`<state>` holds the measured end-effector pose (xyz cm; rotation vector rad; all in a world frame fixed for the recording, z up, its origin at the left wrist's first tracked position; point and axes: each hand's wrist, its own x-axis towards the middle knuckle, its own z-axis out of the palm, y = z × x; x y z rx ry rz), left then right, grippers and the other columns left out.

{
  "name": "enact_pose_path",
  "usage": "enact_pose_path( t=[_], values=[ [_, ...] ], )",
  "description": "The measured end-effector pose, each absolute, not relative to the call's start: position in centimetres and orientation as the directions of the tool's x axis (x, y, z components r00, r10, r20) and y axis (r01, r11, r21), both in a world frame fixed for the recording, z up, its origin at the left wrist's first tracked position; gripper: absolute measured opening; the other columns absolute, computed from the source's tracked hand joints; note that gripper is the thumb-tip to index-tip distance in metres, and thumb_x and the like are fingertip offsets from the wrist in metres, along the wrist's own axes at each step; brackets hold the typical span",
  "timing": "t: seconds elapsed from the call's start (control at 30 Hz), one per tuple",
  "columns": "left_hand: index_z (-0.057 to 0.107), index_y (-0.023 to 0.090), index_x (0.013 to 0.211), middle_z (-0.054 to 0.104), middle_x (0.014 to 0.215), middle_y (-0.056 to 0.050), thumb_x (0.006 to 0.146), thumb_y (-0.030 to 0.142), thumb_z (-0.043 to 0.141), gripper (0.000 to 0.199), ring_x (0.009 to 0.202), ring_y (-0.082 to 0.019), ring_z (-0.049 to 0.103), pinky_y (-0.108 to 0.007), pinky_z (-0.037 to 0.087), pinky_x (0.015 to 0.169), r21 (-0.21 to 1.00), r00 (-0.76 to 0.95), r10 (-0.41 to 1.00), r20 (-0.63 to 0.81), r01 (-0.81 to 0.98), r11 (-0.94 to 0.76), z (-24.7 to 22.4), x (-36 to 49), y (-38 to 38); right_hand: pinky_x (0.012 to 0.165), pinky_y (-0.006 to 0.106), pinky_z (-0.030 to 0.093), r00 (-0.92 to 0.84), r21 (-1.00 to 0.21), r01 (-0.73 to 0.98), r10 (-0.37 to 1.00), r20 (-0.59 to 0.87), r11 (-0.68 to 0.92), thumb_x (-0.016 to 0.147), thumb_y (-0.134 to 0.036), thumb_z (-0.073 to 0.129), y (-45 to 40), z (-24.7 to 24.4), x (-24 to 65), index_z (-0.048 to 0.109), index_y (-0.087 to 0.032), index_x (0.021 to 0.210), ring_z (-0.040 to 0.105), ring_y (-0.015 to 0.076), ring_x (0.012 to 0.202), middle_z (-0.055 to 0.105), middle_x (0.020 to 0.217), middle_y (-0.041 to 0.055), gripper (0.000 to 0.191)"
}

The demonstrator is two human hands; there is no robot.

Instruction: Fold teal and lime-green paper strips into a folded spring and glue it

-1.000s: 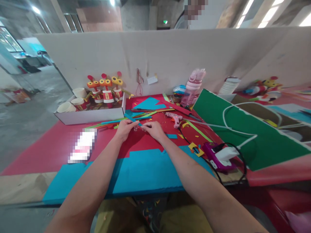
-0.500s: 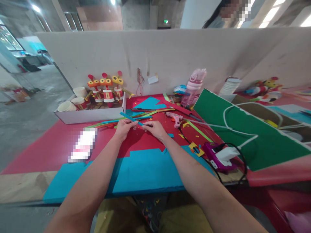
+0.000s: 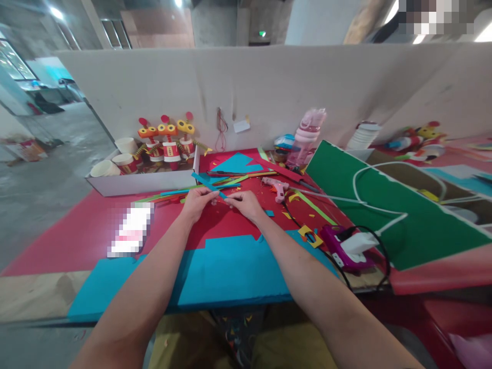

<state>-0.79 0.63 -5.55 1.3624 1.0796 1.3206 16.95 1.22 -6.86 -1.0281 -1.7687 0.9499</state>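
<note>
A narrow blue paper strip (image 3: 205, 182) slants between my two hands above the red table cover. My left hand (image 3: 198, 202) pinches it near its middle, with the far end sticking out up and to the left. At the strip's near end, the fingertips of my right hand (image 3: 244, 204) are closed on it. Behind my hands lie green and blue strips (image 3: 230, 182) in a loose pile. The pink glue gun (image 3: 275, 188) rests to the right of my right hand. Blue sheets (image 3: 234, 269) lie under my forearms.
On the left stand a white box (image 3: 146, 183) with cups and figures, and a bright phone (image 3: 131, 229). To the right are a pink bottle (image 3: 307, 138), a green board (image 3: 384, 215), a purple power strip (image 3: 346, 251) and cables. A person is beyond the partition (image 3: 269, 92).
The blue strip has shifted very slightly between my fingers. Beyond the partition, the person has moved to the right.
</note>
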Motion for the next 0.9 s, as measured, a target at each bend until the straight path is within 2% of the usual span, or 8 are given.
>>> enact_pose_path(
  t=[0.17, 0.37, 0.6, 0.8, 0.9],
  values=[
    [0.068, 0.012, 0.056, 0.061, 0.05, -0.003, 0.06, 0.037, 0.075, 0.026, 0.048, -0.011, 0.05, -0.025, 0.039, 0.052, 0.978, 0.059, 0.983, 0.172, 0.109, -0.177, -6.0, -0.1, 0.4, 0.052, 0.021, 0.04, -0.286, -0.881, 0.279, 0.909, 0.304, 0.382, 0.075, -0.035, 0.062, 1.2, -6.9, 16.8, 0.073, -0.016, 0.075, 0.058, 0.0132, 0.056, 0.067, 0.06, 0.0019, 0.022],
    [0.067, 0.012, 0.055, 0.062, 0.051, -0.003, 0.059, 0.037, 0.076, 0.026, 0.048, -0.011, 0.051, -0.025, 0.04, 0.052, 0.972, 0.019, 0.983, 0.185, 0.144, -0.186, -6.0, -0.5, 0.7, 0.053, 0.021, 0.041, -0.32, -0.904, 0.233, 0.906, 0.276, 0.358, 0.075, -0.038, 0.062, 1.1, -6.9, 16.7, 0.073, -0.015, 0.076, 0.058, 0.013, 0.057, 0.067, 0.062, 0.0022, 0.025],
    [0.068, 0.011, 0.056, 0.061, 0.051, -0.003, 0.059, 0.036, 0.075, 0.026, 0.048, -0.011, 0.052, -0.025, 0.041, 0.053, 0.979, 0.009, 0.983, 0.184, 0.085, -0.184, -5.8, -1.1, 0.9, 0.056, 0.021, 0.039, -0.356, -0.869, 0.294, 0.889, 0.287, 0.398, 0.076, -0.034, 0.062, 1.1, -6.4, 17.2, 0.073, -0.015, 0.075, 0.056, 0.0127, 0.058, 0.066, 0.061, 0.0015, 0.023],
    [0.068, 0.011, 0.058, 0.062, 0.051, -0.003, 0.058, 0.035, 0.076, 0.026, 0.048, -0.011, 0.052, -0.025, 0.041, 0.053, 0.986, -0.008, 0.987, 0.16, 0.047, -0.16, -5.7, -1.4, 1.0, 0.054, 0.021, 0.034, -0.386, -0.767, 0.403, 0.853, 0.352, 0.499, 0.079, -0.034, 0.06, 1.1, -6.0, 17.3, 0.073, -0.015, 0.08, 0.054, 0.0117, 0.059, 0.066, 0.063, 0.0008, 0.022],
    [0.067, 0.011, 0.057, 0.062, 0.052, -0.004, 0.058, 0.035, 0.076, 0.026, 0.048, -0.011, 0.052, -0.024, 0.041, 0.053, 0.987, -0.013, 0.988, 0.156, 0.036, -0.156, -5.7, -1.4, 1.1, 0.054, 0.021, 0.034, -0.385, -0.766, 0.405, 0.853, 0.352, 0.499, 0.08, -0.033, 0.059, 1.2, -6.2, 17.3, 0.072, -0.015, 0.078, 0.055, 0.0113, 0.058, 0.066, 0.063, 0.0008, 0.022]
  ],
)
